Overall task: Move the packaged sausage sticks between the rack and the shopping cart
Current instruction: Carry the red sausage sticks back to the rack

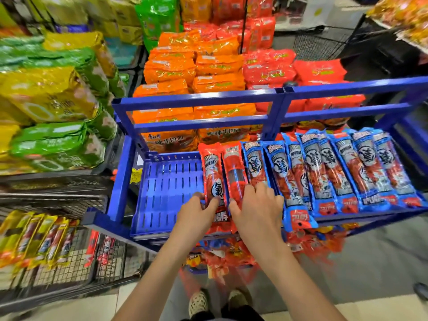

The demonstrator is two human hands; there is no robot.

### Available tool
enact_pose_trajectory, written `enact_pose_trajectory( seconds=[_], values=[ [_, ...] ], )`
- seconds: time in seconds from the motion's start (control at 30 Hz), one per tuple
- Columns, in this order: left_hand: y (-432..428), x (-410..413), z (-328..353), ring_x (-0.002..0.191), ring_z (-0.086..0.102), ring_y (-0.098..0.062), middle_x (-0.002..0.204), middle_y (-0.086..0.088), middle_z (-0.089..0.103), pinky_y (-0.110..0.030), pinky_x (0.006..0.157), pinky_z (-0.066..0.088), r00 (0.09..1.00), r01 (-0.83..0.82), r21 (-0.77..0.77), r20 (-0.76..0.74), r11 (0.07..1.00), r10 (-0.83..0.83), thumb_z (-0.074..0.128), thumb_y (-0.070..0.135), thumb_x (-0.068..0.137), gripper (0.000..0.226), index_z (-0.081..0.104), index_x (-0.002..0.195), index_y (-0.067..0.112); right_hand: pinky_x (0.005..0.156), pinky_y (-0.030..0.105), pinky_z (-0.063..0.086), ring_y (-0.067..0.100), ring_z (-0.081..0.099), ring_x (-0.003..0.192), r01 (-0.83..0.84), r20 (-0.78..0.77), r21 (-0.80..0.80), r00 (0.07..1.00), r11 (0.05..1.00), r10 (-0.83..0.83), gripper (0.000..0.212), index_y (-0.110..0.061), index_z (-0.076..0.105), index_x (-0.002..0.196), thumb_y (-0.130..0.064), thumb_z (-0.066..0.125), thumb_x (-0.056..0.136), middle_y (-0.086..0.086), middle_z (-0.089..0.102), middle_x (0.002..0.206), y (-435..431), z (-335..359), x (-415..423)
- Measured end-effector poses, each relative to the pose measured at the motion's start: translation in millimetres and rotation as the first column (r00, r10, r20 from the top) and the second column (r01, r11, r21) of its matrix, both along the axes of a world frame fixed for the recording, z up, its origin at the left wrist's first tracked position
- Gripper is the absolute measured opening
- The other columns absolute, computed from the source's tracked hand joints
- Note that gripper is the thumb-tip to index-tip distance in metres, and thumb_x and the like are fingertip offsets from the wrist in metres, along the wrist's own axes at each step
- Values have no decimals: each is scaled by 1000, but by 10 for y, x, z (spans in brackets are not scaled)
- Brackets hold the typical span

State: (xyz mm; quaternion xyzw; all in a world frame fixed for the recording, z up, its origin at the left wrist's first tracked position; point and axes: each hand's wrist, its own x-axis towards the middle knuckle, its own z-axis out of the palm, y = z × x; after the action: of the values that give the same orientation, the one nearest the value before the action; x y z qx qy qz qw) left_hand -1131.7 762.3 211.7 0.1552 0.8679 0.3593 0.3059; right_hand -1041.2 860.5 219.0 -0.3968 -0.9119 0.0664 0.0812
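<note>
While the shopping cart (69,262) sits low left, the left hand (196,212) pinches the near end of the left red pack (212,167) on the rack (166,181); the right hand (257,205) curls its fingers (251,189) over the second red pack (235,167), both packs lying near-to-far.

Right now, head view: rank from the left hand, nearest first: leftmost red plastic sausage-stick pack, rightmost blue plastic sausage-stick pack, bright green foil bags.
1. Leftmost red plastic sausage-stick pack: gripped by the left hand.
2. Rightmost blue plastic sausage-stick pack: right end of the blue rack.
3. Bright green foil bags: far back, upper centre-left.
</note>
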Motion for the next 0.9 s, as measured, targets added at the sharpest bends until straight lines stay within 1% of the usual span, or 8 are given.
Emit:
enact_pose_trajectory(
  seconds=[0.1, 0.23, 0.37, 0.47, 0.6, 0.7, 0.8, 0.9],
  values=[
    [-5, 23, 26, 60, 53, -11, 70, 4, 54, -28, 55, 40, 999, -9, 5, -32, 1000, 9, 45, 55, 95, 49, 48, 125, 17, 77, 41, 42, 25, 57, 92, -5, -52, 33, 999, 999, 6, 44, -15, 63, 107, -53, 60, 86, 3, 62, 100, 24, -29, 27],
    [-78, 40, 72, 76, 58, -2, 87, 8, 61, -24, 61, 43, 998, -33, 27, -54, 999, 34, 36, 62, 94, 57, 47, 132, 21, 77, 42, 43, 25, 58, 95, -28, -201, 14, 979, 1000, 30, 44, -15, 62, 115, -50, 59, 89, 2, 65, 101, 26, 16, 58],
    [-247, 122, 136, 90, 56, 4, 102, 13, 61, -21, 71, 43, 994, -80, 99, -65, 992, 87, 34, 61, 95, 50, 49, 129, 27, 85, 37, 48, 12, 59, 95, -239, -447, -225, 887, 945, 118, 22, -21, 66, 111, -33, 59, 93, -8, 66, 99, -19, 182, 86],
    [-449, 199, 164, 94, 59, 0, 101, 14, 63, -15, 71, 41, 980, -134, 204, -120, 970, 161, 41, 50, 97, 34, 58, 116, 27, 73, 26, 51, 4, 63, 80, -492, -603, -452, 783, 744, 152, 11, -23, 71, 100, -22, 61, 94, -13, 69, 85, -104, 355, 59],
    [-877, 241, 157, 79, 61, 1, 85, 10, 67, -10, 66, 42, 926, -268, 274, -190, 924, 325, 50, 37, 98, 19, 66, 97, 26, 70, 33, 53, 11, 66, 72, -648, -597, -637, 757, 417, 265, 8, -20, 72, 88, -21, 65, 92, -7, 70, 77, -287, 407, -125],
    [-1334, 338, 90, 76, 67, -10, 81, 4, 72, -24, 72, 52, 875, -441, 323, -53, 837, 481, 54, 29, 98, 18, 70, 92, 22, 74, 32, 54, 15, 66, 76, -650, -533, -729, 735, 212, 420, 6, -23, 72, 89, -26, 68, 90, -5, 72, 79, -554, 312, -269],
    [-1899, 441, 5, 70, 68, -19, 79, -2, 74, -35, 70, 54, 775, -608, 333, 50, 721, 630, 56, 14, 97, 15, 71, 91, 14, 76, 28, 52, 13, 65, 79, -658, -499, -747, 650, 96, 573, 12, -22, 72, 97, -30, 68, 89, -4, 72, 84, -972, 193, -390],
    [-2474, 495, -117, 65, 67, -23, 77, -6, 74, -38, 65, 53, 654, -734, 303, 73, 607, 753, 59, 17, 93, 13, 70, 87, 13, 81, 27, 53, 8, 66, 82, -662, -450, -749, 547, 37, 706, 20, -24, 70, 103, -37, 67, 89, -5, 72, 88, -1470, 59, -547]
  ],
)
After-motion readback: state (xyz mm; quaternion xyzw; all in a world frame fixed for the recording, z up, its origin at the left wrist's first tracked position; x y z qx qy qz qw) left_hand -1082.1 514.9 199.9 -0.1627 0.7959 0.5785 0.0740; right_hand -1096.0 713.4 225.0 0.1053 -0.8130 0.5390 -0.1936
